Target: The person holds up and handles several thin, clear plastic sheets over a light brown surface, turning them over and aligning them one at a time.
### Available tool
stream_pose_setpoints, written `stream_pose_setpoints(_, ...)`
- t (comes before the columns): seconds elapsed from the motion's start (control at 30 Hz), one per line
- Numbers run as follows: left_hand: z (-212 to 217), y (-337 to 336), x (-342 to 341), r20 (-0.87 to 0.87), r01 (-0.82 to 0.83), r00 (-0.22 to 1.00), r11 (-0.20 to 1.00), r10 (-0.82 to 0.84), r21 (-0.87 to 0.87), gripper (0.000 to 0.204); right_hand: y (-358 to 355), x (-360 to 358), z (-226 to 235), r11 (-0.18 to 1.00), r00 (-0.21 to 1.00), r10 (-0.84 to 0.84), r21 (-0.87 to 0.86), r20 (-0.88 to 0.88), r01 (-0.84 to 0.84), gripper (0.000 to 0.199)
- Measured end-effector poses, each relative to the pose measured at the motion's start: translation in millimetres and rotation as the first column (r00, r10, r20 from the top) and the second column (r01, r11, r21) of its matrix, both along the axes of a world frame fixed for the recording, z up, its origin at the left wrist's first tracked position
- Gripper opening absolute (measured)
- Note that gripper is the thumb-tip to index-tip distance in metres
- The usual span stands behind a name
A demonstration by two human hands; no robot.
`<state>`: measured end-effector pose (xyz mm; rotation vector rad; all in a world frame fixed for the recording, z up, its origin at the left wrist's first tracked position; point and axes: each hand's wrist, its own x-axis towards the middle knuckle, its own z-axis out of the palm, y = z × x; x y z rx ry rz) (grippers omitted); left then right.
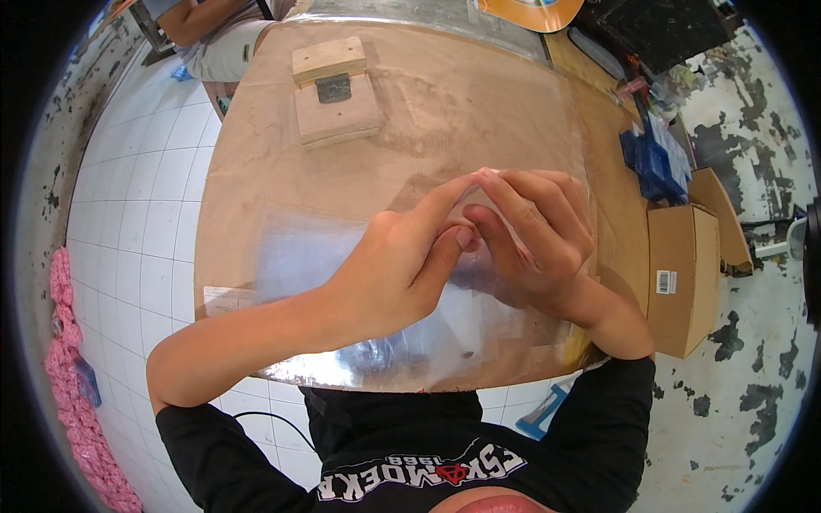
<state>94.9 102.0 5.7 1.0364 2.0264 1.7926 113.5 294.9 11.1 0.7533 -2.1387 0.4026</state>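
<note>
A clear plastic bag (359, 256) is pinched at its upper edge between the fingertips of the left hand (402, 265) and the right hand (534, 235), both closed on it above a brown worktable (479, 111). A wooden block jig (335, 90) is seen farther back, a cardboard box (684, 274) at right.

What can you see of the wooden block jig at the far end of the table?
The wooden block jig looks like pale, unfinished wood: a squarish base with a narrower block across its far end. A dark grey, roughly square piece sits between them on top; what it is made of is unclear. The jig rests flat on the brown table, near the far left edge, slightly turned. Nothing touches it; both hands work well short of it, nearer the person.
</note>
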Motion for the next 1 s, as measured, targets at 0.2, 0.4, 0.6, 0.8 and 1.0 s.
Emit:
stream_pose_setpoints(0.2,2.5,-0.6,1.7,0.031,0.003,1.0,1.0,-0.002,-0.013,0.045,-1.0,2.7,0.8,1.0,1.0,-0.005,0.002,0.003,0.005,0.029)
stream_pose_setpoints(0.4,1.6,1.1,2.7,0.012,0.0,1.0,1.0,0.0,0.018,0.045,0.4,1.5,2.7,1.0,1.0,0.014,-0.008,-0.012,-0.014,0.029)
stream_pose_setpoints(0.6,7.6,-0.1,3.8,0.006,-0.026,1.0,0.999,0.026,-0.018,0.04,0.4,1.8,4.2,0.999,0.999,0.03,-0.013,-0.016,-0.03,0.03)
stream_pose_setpoints(0.8,-6.5,6.5,6.2,-0.082,-0.105,0.99,0.99,0.113,0.097,0.033,1.3,0.7,1.8,0.997,0.998,0.066,-0.032,-0.022,-0.066,0.029)
stream_pose_setpoints(1.0,-9.0,5.9,7.0,-0.094,-0.107,0.989,0.989,0.117,0.103,0.033,1.3,-0.6,1.5,0.994,0.995,0.097,-0.042,-0.026,-0.098,0.028)
